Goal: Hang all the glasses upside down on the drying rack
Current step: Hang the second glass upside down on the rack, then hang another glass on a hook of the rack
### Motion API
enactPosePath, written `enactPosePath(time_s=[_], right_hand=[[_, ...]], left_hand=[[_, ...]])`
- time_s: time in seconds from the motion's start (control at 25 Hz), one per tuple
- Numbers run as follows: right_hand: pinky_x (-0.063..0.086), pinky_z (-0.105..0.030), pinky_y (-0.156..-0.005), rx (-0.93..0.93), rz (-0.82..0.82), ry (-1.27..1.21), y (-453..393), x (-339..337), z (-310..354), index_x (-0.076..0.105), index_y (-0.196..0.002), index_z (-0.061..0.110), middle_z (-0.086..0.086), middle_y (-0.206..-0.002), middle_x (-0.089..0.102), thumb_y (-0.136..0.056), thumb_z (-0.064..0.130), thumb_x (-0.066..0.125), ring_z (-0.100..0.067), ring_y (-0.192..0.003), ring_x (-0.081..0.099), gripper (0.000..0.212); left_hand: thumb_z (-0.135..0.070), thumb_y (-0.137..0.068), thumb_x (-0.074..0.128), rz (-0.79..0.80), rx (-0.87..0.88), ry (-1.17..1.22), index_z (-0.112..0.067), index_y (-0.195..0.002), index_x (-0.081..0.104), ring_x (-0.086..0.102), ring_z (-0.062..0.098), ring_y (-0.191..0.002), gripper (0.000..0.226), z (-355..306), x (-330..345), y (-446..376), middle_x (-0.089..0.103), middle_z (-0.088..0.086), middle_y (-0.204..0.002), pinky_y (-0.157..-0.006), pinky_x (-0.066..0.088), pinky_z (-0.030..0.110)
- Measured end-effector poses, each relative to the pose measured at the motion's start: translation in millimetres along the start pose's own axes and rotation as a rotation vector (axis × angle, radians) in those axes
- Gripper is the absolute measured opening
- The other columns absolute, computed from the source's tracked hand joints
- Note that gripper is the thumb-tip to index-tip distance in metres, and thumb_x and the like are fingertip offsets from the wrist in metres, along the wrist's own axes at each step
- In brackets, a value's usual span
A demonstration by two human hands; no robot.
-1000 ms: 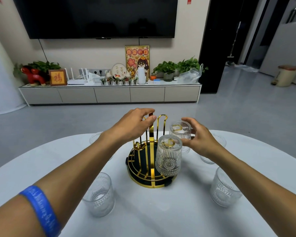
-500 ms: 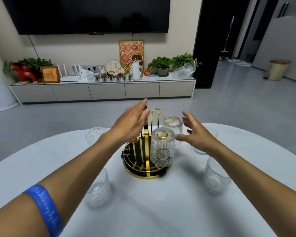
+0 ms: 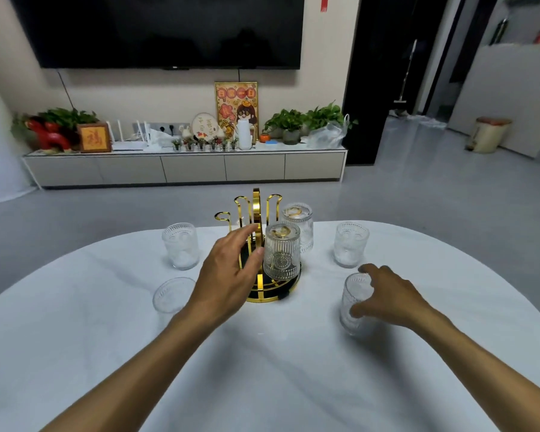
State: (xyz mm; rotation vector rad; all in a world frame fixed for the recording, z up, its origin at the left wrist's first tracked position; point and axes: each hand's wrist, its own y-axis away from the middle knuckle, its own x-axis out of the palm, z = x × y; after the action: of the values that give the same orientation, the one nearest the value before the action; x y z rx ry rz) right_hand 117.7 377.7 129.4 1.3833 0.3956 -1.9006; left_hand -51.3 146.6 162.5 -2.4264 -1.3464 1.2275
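**Entry: third glass being taken up, two of six hanging**

Right hand (image 3: 387, 294) is closing around the near-right ribbed glass (image 3: 354, 302), fingers curling over its far side and thumb low on the near side; whether the grip is firm yet, cannot tell. Left hand (image 3: 228, 275) is hovering open and empty at the gold wire drying rack (image 3: 256, 213), fingertips just beside the front hanging glass (image 3: 282, 251).

Rear hanging glass (image 3: 298, 226) is sitting inverted on the peg behind it. Upright and waiting: far-right glass (image 3: 350, 243), far-left glass (image 3: 181, 244), near-left glass (image 3: 170, 296).

Handling note, as a judgement: the glass is wanting a full wrap around the ribs before lifting, then turning mouth-down clear of the hung pair and lowering straight over a free looped peg on the left; the left hand is well placed for steadying the rack, which looks light enough to tip.

Surface: white rounded table (image 3: 262, 369), bare and smooth. Room: grey floor, low media cabinet (image 3: 184, 168) carrying plants and ornaments, wall television (image 3: 169, 29) above
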Motion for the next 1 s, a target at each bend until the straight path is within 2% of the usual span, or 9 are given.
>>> enactPosePath(time_s=[0.2,0.28,0.36,0.44,0.56,0.68,0.84,0.92,1.0], right_hand=[[0.05,-0.028,-0.065,-0.207,0.085,-0.881,35,2,41,0.055,-0.1,0.033,0.001,-0.11,0.057,-0.045,0.027,0.085,-0.018,-0.076,0.062,0.063],[0.053,-0.03,-0.066,-0.344,0.134,-1.182,43,0,65,0.057,-0.1,0.026,-0.003,-0.112,0.06,-0.047,0.02,0.086,-0.019,-0.083,0.067,0.061],[0.055,-0.035,-0.072,-0.405,0.161,-1.351,47,-7,84,0.056,-0.106,0.02,-0.007,-0.116,0.063,-0.05,0.016,0.086,-0.024,-0.096,0.069,0.064],[0.055,-0.033,-0.075,-0.453,0.142,-1.277,52,-20,98,0.054,-0.11,0.022,-0.007,-0.121,0.064,-0.053,0.019,0.088,-0.023,-0.1,0.068,0.067],[0.051,-0.023,-0.079,-0.631,-0.096,-0.648,51,-52,119,0.046,-0.12,0.042,0.012,-0.123,0.059,-0.057,0.043,0.084,-0.006,-0.108,0.058,0.073],[0.048,-0.038,-0.086,-0.806,-0.334,-0.257,39,-82,151,0.044,-0.13,0.035,0.01,-0.121,0.059,-0.061,0.047,0.072,-0.014,-0.105,0.052,0.075],[0.048,-0.038,-0.092,-0.797,-0.378,-0.321,1,-107,163,0.051,-0.129,0.024,0.001,-0.124,0.062,-0.065,0.053,0.076,-0.016,-0.109,0.056,0.075],[0.042,-0.038,-0.096,-0.701,-0.432,-0.38,-28,-114,165,0.048,-0.131,0.026,-0.001,-0.132,0.058,-0.066,0.057,0.075,-0.017,-0.118,0.052,0.077],[0.038,-0.037,-0.097,-0.623,-0.487,-0.37,-66,-116,172,0.046,-0.133,0.027,-0.003,-0.135,0.055,-0.07,0.051,0.077,-0.02,-0.122,0.047,0.075]], left_hand=[[-0.042,-0.084,0.067,0.101,-0.247,0.262,-0.031,-0.124,0.058,0.058,0.003,-0.106,0.043,-12,-13,13,0.063,-0.015,-0.116,-0.077,0.045,0.017],[-0.055,-0.073,0.073,0.244,-0.42,0.55,-0.032,-0.125,0.057,0.061,0.009,-0.108,0.059,-24,-15,12,0.067,-0.011,-0.115,-0.084,0.051,0.028],[-0.052,-0.071,0.075,0.26,-0.464,0.795,-0.027,-0.121,0.062,0.068,0.018,-0.105,0.058,-32,-18,8,0.073,-0.002,-0.112,-0.083,0.056,0.033],[-0.042,-0.069,0.078,0.155,-0.42,0.902,-0.023,-0.121,0.062,0.072,0.019,-0.097,0.057,-41,-25,-1,0.076,0.003,-0.106,-0.076,0.057,0.03],[-0.03,-0.059,0.088,0.047,-0.268,0.71,-0.028,-0.119,0.056,0.073,0.015,-0.088,0.068,-55,-36,-20,0.076,0.002,-0.098,-0.073,0.057,0.03],[-0.029,-0.053,0.09,0.006,-0.104,0.593,-0.03,-0.111,0.057,0.072,0.013,-0.086,0.066,-66,-32,-40,0.074,0.002,-0.098,-0.069,0.06,0.032],[-0.04,-0.071,0.078,0.066,-0.008,0.647,-0.028,-0.115,0.058,0.069,0.013,-0.098,0.049,-41,-36,-83,0.073,0.0,-0.106,-0.078,0.057,0.03],[-0.042,-0.086,0.062,0.097,0.0,0.417,-0.028,-0.116,0.06,0.062,0.008,-0.107,0.033,-17,-35,-105,0.068,-0.006,-0.115,-0.083,0.05,0.028],[-0.043,-0.091,0.056,0.152,-0.003,0.106,-0.028,-0.124,0.059,0.052,0.011,-0.12,0.036,15,-24,-121,0.06,-0.005,-0.129,-0.092,0.044,0.031]])
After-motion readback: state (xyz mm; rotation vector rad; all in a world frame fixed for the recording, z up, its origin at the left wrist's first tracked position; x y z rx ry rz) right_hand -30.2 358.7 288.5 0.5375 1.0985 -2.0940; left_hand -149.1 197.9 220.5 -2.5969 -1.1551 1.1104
